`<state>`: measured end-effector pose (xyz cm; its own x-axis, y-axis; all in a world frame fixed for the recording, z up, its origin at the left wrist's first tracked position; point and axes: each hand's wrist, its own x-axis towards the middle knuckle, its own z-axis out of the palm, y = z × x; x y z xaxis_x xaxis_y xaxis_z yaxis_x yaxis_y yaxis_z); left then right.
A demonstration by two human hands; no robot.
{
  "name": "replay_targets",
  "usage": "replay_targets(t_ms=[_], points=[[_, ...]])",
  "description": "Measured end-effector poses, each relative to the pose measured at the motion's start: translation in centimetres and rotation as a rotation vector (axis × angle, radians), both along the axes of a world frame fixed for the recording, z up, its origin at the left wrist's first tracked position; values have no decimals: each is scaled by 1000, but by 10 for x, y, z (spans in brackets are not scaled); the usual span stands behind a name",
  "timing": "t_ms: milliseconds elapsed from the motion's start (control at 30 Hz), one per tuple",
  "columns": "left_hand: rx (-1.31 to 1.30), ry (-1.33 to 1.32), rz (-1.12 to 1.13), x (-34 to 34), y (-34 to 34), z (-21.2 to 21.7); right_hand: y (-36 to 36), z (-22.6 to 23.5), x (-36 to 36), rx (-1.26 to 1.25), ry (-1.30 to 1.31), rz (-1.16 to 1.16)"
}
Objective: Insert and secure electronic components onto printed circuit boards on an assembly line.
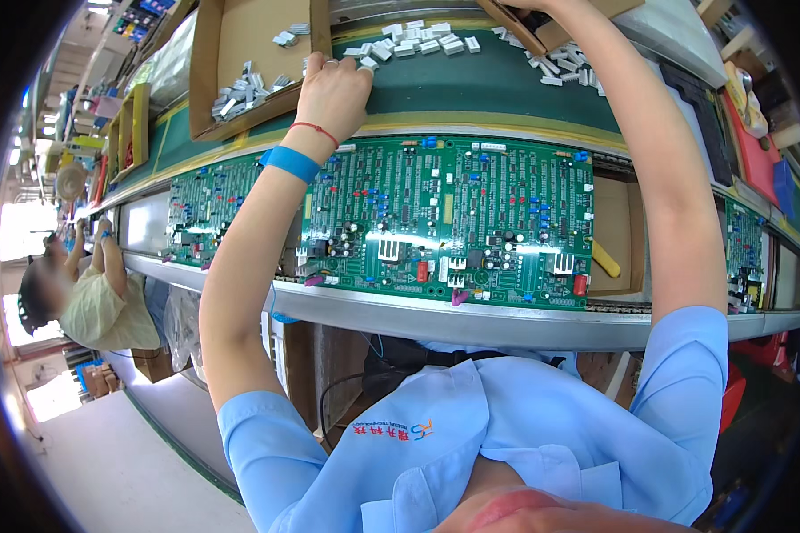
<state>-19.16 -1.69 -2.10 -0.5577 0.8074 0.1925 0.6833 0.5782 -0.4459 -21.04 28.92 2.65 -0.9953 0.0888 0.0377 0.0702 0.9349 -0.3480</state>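
My left hand [336, 99] is at the right wall of an open cardboard box [260, 35], back upward and fingers curled down. What its fingertips pinch, if anything, is hidden. Beside it, small silver-grey finned pieces [413, 40], like heat sinks, lie loose on the green work surface; more finned pieces [240, 96] are inside the box. My right hand [532, 3] reaches to the top edge by a second cardboard box [517, 28], its fingers mostly cut off. More finned pieces [564, 67] lie below that box. Between my forearms sits a populated green circuit board [444, 213].
Another circuit board [206, 209] is to the left, and one more circuit board [745, 253] to the right, along a metal rail [400, 322]. A yellow-handled tool [605, 258] lies in a cardboard tray [629, 222]. Further left, another person [107, 302] works at the line.
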Motion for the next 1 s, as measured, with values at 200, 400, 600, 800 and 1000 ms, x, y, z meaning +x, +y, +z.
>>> replay_targets(t_ms=[200,400,600,800,1000], points=[[299,-139,-2,39,-14,33,-27,-1,5,210,102,-116],[424,-128,-49,70,-25,42,49,-39,-38,-863,257,-168],[484,-176,-84,78,-16,47,176,-40,-58,-2030,513,-323],[570,-219,-16,87,-38,41,189,-51,-62,-2497,10,-162],[469,-86,-50,71,-12,55,251,-24,-55,-1927,-186,-86]])
